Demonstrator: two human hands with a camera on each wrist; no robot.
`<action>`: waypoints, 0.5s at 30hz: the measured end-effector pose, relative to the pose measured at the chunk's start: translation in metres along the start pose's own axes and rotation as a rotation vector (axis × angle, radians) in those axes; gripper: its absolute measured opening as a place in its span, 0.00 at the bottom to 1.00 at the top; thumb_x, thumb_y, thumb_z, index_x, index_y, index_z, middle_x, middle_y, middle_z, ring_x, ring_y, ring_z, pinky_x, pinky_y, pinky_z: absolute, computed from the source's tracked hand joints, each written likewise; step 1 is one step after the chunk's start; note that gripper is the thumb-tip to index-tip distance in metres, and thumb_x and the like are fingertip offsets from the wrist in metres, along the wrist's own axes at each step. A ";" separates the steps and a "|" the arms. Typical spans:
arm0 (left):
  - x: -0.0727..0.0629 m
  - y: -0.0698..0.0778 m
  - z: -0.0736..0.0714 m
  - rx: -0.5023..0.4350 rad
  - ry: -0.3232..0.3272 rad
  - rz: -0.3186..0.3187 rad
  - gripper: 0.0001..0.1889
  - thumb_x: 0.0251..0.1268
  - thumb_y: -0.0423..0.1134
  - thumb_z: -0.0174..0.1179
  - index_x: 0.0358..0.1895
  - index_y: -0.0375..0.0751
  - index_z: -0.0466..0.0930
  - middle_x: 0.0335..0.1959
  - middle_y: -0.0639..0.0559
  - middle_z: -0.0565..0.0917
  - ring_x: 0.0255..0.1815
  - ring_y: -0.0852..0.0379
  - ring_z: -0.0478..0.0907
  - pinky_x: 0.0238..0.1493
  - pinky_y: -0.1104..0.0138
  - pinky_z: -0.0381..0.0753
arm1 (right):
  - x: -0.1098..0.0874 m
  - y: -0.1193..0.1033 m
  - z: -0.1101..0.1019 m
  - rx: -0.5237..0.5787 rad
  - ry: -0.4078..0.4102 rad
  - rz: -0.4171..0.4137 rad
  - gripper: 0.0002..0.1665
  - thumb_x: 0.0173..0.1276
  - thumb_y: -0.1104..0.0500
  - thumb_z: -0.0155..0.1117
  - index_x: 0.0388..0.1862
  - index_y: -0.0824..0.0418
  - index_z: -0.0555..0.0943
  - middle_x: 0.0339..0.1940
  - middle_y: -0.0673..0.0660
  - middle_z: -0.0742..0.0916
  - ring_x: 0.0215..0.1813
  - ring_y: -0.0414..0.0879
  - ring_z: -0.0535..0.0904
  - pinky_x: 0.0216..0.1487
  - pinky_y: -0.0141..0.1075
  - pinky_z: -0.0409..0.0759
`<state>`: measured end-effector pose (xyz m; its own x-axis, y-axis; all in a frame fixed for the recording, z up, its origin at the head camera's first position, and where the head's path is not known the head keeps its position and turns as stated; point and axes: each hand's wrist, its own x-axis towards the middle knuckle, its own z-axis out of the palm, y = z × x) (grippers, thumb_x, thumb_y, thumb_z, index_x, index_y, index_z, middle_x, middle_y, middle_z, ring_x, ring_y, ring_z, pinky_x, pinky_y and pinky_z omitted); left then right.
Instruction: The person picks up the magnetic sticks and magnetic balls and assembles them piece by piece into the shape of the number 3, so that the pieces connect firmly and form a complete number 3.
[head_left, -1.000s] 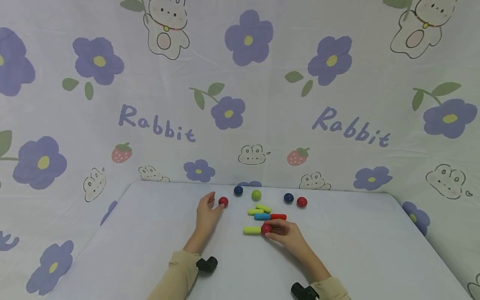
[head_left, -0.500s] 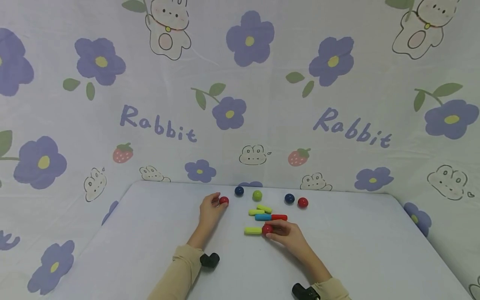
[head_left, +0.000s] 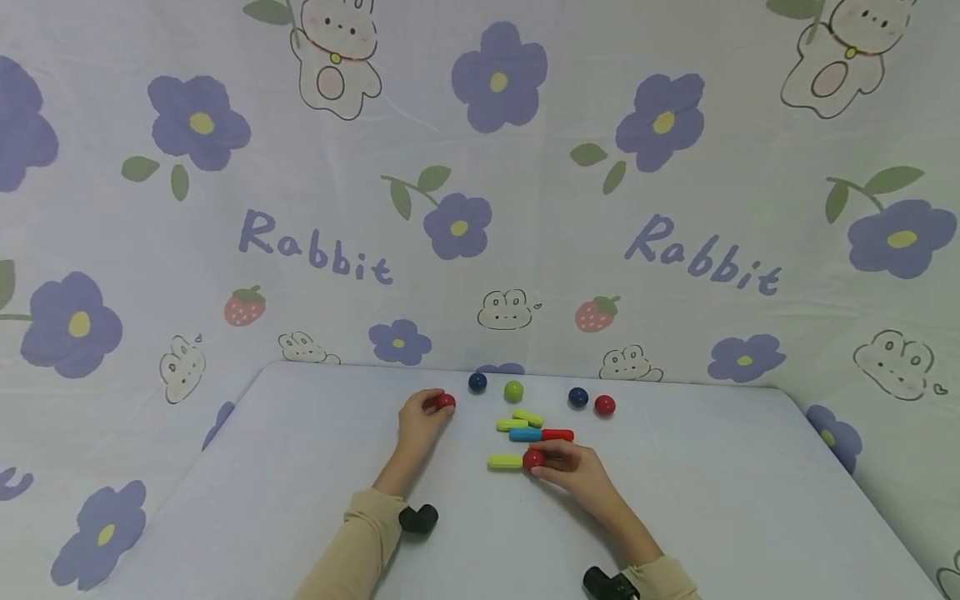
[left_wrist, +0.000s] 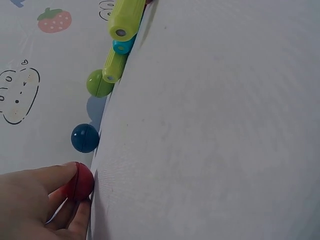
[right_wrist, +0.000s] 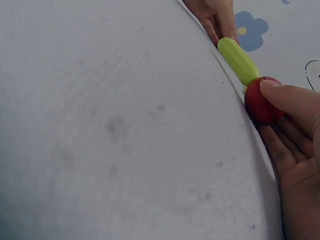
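My left hand (head_left: 420,427) pinches a red ball (left_wrist: 81,183) between thumb and fingers at the left of the group. A dark blue ball (left_wrist: 85,138) lies just beyond it. My right hand (head_left: 576,472) holds another red ball (right_wrist: 263,100) by thumb and fingertips, close over the white table. Against that ball's left side sits the end of a yellow-green stick (head_left: 505,462), lying in line with it. Behind it lie a blue stick (head_left: 525,435) and a red stick (head_left: 558,434) end to end, with two short yellow-green sticks, one being the nearer stick (head_left: 512,425).
Along the back of the white table (head_left: 712,483) stand a green ball (head_left: 513,391), a second dark blue ball (head_left: 577,397) and a third red ball (head_left: 604,406). A patterned cloth (head_left: 555,167) hangs behind the table's far edge. Black wrist cameras sit at both cuffs.
My left fingers, earlier spread beside the red ball, have closed around it. My right hand has stayed on its red ball, and the sticks lie as before.
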<state>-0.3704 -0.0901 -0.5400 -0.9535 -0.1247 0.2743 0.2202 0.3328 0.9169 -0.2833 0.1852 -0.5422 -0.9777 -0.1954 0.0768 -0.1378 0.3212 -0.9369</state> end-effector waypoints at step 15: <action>-0.009 0.000 -0.007 -0.044 -0.041 -0.056 0.19 0.56 0.30 0.69 0.51 0.29 0.80 0.49 0.33 0.84 0.53 0.40 0.83 0.56 0.55 0.82 | 0.000 0.000 -0.001 0.012 -0.032 -0.033 0.25 0.62 0.58 0.70 0.58 0.62 0.79 0.58 0.63 0.83 0.58 0.54 0.83 0.58 0.33 0.81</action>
<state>-0.3603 -0.0953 -0.5402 -0.9720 -0.1039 0.2106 0.1738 0.2850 0.9426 -0.2831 0.1865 -0.5421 -0.9669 -0.2358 0.0972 -0.1680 0.3025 -0.9382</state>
